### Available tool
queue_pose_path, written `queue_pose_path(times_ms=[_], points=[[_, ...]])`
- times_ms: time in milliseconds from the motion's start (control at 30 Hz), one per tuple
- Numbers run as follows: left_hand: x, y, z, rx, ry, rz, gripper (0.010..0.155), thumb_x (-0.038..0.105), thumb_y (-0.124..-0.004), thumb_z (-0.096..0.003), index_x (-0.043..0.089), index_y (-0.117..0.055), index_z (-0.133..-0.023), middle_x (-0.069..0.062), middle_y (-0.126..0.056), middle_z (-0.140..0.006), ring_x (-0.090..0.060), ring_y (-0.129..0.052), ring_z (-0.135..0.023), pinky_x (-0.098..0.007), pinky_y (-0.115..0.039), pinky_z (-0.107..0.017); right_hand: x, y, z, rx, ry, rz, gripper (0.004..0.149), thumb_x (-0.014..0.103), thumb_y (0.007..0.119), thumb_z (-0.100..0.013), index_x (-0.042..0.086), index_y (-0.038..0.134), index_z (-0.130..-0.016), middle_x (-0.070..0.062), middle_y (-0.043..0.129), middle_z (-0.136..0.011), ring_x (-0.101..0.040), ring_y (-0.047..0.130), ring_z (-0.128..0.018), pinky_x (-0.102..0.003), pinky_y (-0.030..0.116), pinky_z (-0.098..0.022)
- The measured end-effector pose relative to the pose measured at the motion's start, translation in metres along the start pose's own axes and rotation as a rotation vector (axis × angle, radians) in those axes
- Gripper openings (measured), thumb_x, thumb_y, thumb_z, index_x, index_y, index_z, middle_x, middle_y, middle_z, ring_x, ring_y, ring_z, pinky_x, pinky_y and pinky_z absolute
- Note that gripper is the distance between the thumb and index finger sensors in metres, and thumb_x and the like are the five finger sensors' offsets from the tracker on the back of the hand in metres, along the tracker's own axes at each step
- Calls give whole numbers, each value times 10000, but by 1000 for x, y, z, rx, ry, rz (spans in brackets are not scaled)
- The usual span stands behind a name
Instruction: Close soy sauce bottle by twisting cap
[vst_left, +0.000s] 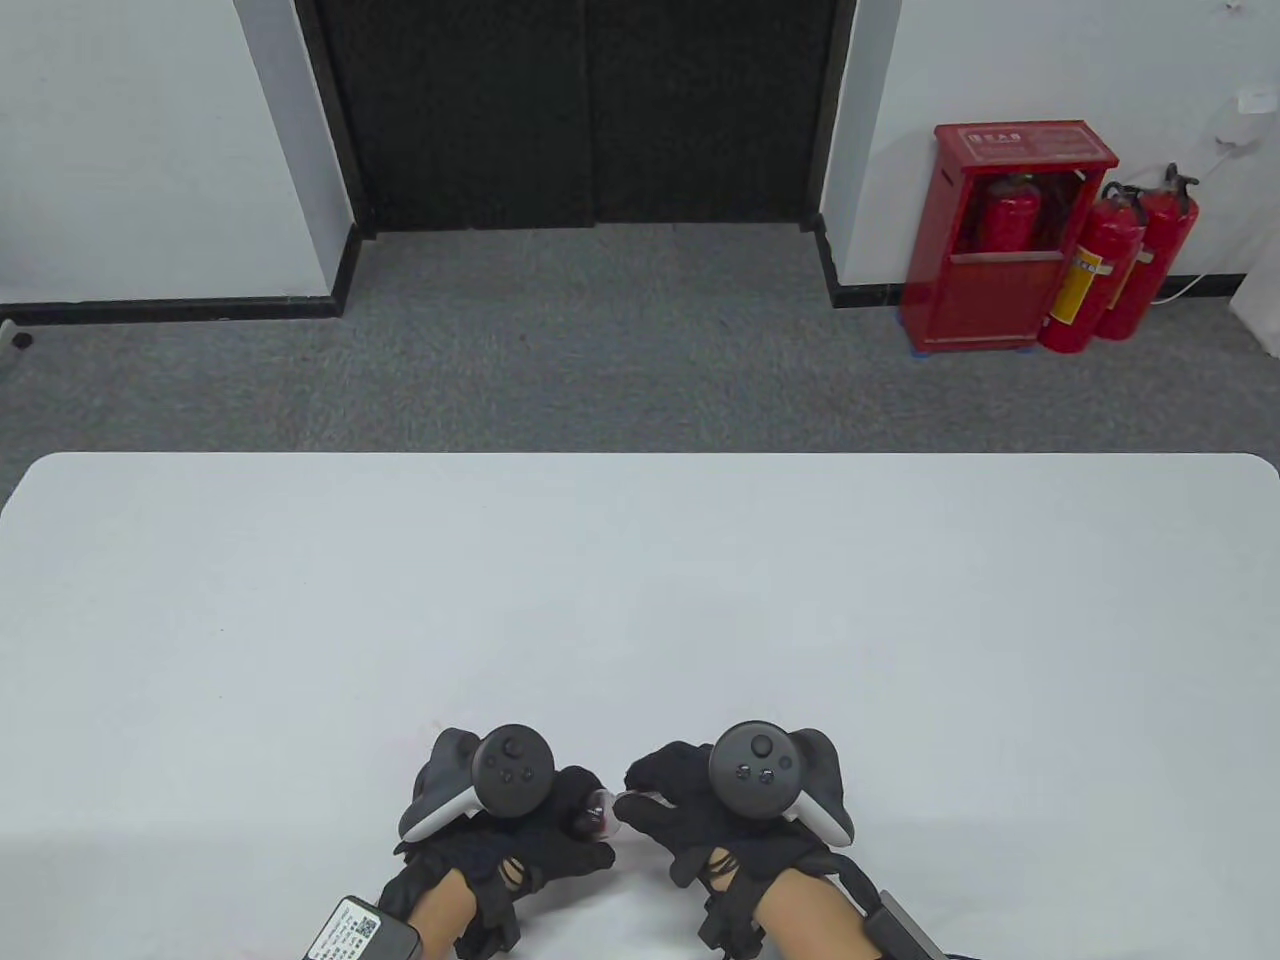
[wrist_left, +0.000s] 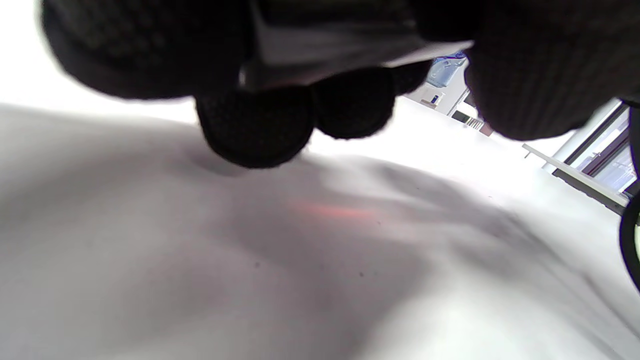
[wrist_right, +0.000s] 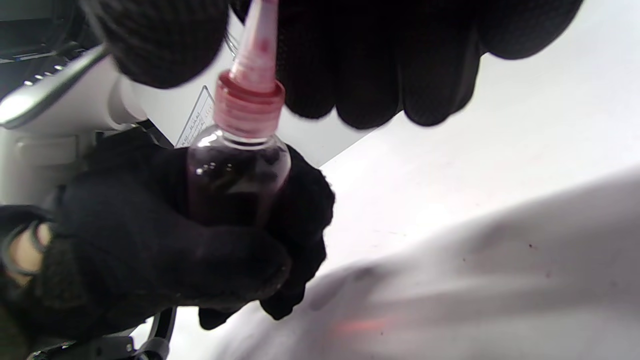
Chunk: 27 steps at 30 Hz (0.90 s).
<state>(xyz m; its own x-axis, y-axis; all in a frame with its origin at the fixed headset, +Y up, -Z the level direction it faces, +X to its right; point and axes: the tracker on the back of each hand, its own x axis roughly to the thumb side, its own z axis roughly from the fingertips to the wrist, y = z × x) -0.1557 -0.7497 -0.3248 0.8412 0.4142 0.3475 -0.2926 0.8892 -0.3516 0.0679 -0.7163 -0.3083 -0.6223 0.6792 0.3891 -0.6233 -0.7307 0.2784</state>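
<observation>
Hands meet close together near the front edge of the white surface (vst_left: 640, 600), each in a black glove with a tracker strapped to its back. Between them is the soy sauce bottle (wrist_right: 237, 175), a small clear bottle with dark reddish liquid inside. The left hand (vst_left: 500, 815) wraps its fingers around the bottle's body and grips it, held off the surface rather than standing on it. In the table view only a small glint of the bottle (vst_left: 598, 808) shows in the gap between the two hands, so its tilt cannot be judged from there.

The right wrist view shows it best: the bottle's long axis runs from the left hand's (wrist_right: 150, 250) palm toward the right hand, with the neck end pointing at the right hand's fingers (wrist_right: 370, 65). On the neck sits the cap (wrist_right: 252, 85), translucent pinkish red, with a wide ribbed collar and a long tapered nozzle in line with the bottle's axis. The nozzle's tip goes in among the fingers of the right hand (vst_left: 700, 800), which curl around it and hold the cap; exactly which fingertips press on it is hidden.

The left wrist view is mostly blurred glove fingertips (wrist_left: 255, 130) over the shadowed surface, with a pale strip held between them that I cannot identify.

Beyond the surface, on grey carpet by the far wall, a red cabinet (vst_left: 1000, 240) stands with red fire extinguishers (vst_left: 1120, 260) beside it
</observation>
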Motion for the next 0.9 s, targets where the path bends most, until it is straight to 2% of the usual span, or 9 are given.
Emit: queue_pose_path(times_ms=[67, 100, 167, 233, 333, 533, 900], points=[[-1, 0, 0, 2, 2, 4, 609, 689, -941, -337, 449, -785, -874, 185, -969, -779, -143, -1117, -605, -336, -940, -271, 4, -4, 1, 9, -59, -13, 756, 575, 762, -341, 246, 664, -1015, -161, 713, -1064, -486, 805, -780, -666, 642, -503], [-1, 1, 0, 2, 3, 8, 610, 688, -941, -337, 448, -784, -875, 185, -968, -781, -143, -1118, -604, -335, -941, -272, 9, -5, 2, 31, -103, 2, 752, 534, 815, -340, 311, 624, -1032, -151, 624, -1119, -492, 768, -808, -666, 622, -512], [-2, 0, 0, -8, 0, 44, 608, 690, -939, -337, 451, -784, -874, 186, -968, -780, -141, -1118, -604, -335, -941, -274, 15, -3, 3, 62, -185, 87, 780, 471, 910, -315, 356, 611, -1027, -120, 557, -1156, -494, 743, -821, -665, 606, -517], [-3, -1, 0, -22, -4, 86, 610, 690, -939, -336, 449, -783, -875, 184, -968, -781, -144, -1118, -605, -336, -941, -275, 22, 1, 4, 59, -234, 203, 753, 398, 971, -304, 366, 658, -988, -82, 561, -1158, -477, 758, -810, -654, 616, -511], [-4, 0, 0, -26, -7, 96, 611, 690, -938, -337, 447, -783, -876, 184, -969, -780, -146, -1117, -606, -336, -941, -275, 23, 3, 4, 49, -217, 213, 689, 348, 966, -331, 343, 689, -963, -78, 605, -1138, -471, 774, -796, -648, 626, -503], [-2, -2, 0, -36, -15, 94, 611, 692, -936, -337, 449, -782, -876, 184, -967, -782, -142, -1116, -609, -336, -941, -278, 20, -2, 4, 11, -189, 195, 618, 323, 950, -347, 307, 740, -928, -90, 657, -1114, -481, 780, -784, -657, 622, -499], [-1, -3, 0, -47, -15, 86, 612, 693, -932, -338, 447, -781, -878, 182, -966, -785, -144, -1115, -612, -337, -940, -282, 18, -3, 3, 25, -154, 193, 590, 388, 901, -364, 208, 774, -911, -106, 732, -1069, -468, 816, -745, -639, 649, -471]])
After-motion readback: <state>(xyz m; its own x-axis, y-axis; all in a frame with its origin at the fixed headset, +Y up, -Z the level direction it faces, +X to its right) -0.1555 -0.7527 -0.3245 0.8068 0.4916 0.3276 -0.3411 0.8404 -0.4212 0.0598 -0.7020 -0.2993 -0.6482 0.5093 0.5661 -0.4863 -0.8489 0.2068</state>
